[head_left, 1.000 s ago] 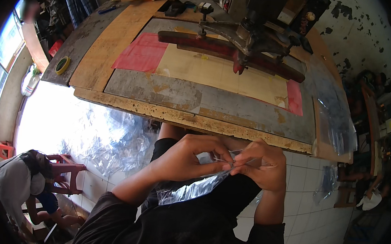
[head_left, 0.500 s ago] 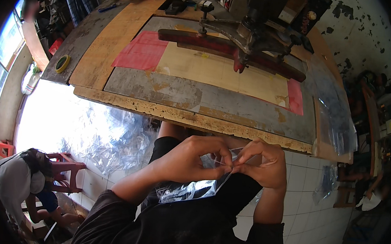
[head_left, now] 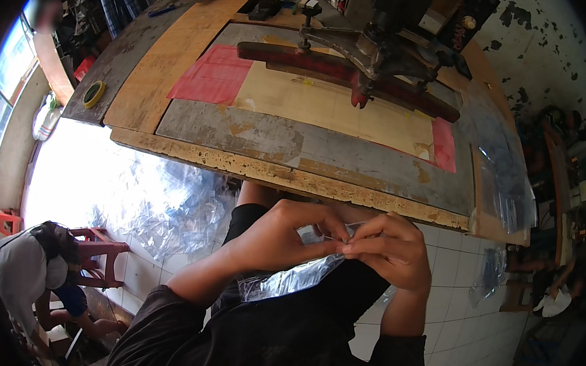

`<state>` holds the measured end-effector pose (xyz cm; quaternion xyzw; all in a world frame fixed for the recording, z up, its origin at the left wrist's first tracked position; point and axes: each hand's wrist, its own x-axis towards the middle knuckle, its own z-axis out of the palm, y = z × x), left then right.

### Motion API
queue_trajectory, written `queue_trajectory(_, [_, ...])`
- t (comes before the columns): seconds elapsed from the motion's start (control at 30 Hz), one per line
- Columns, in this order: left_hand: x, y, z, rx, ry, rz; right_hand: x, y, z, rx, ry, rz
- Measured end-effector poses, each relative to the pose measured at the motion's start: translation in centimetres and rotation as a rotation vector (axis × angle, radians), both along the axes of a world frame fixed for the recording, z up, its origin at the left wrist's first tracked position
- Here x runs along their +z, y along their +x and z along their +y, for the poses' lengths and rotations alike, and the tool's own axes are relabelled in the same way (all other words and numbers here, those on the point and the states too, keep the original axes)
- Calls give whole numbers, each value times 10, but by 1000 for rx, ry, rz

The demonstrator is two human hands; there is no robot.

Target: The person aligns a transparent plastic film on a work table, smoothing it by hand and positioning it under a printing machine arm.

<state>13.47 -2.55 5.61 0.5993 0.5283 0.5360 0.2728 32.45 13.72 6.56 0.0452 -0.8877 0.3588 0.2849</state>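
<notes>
Over my lap, below the table's front edge, both hands pinch a sheet of clear plastic film [head_left: 288,282]. My left hand [head_left: 296,233] is closed with thumb and fingertips on the film's upper edge. My right hand [head_left: 391,249] meets it there, its fingers pressed together on the same edge. The film hangs glossy and crinkled beneath my left hand. Behind my fingers, the exact folds at the pinch are hidden.
In front stands a press with a red bar [head_left: 303,60] above a yellow sheet with pink ends [head_left: 209,73]. A tape roll [head_left: 93,94] lies far left. Clear film scraps [head_left: 180,215] heap on the floor. A person [head_left: 28,265] bends beside a red stool [head_left: 98,257]. More film [head_left: 503,179] lies right.
The fingertips of both hands have shifted slightly along the film's edge. The hanging film has tilted and lies a little flatter below my hands.
</notes>
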Motion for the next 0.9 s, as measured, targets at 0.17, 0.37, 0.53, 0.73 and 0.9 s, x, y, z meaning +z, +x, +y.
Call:
queue_trajectory(0.17, [-9,-1,-2,63,33,-51,2,2,1,1,74,-11])
queue_trajectory(0.37, [-9,-9,-1,11,41,28,6,3,1,-31,93,-35])
queue_trajectory(0.53, [-17,-17,-4,17,-86,48,7,9,5,-92,64,-34])
queue_trajectory(0.73, [-20,-14,-3,3,-75,19,13,8,4,-6,57,-103])
queue_trajectory(0.9, [-28,-12,1,21,-82,-64,4,7,6,-89,9,-103])
